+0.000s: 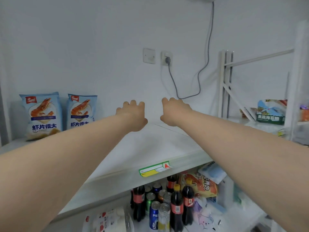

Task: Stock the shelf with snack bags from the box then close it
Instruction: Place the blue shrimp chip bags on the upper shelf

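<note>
Two blue shrimp-chip snack bags stand upright at the back left of the white shelf (pixel 150 148): one bag (pixel 42 115) at the far left, the second bag (pixel 81 111) just right of it. Both my arms reach forward over the shelf's middle. My left hand (pixel 132 114) and my right hand (pixel 173 111) hover side by side near the back wall, fingers curled downward, with nothing visibly held. The box is out of view.
A price label (pixel 154 169) is stuck on the shelf's front edge. Below stand cola bottles (pixel 176 208), cans (pixel 153 215) and an orange snack bag (pixel 202 185). A neighbouring rack at right holds a green packet (pixel 270 113). A cable (pixel 200 71) hangs from a wall socket.
</note>
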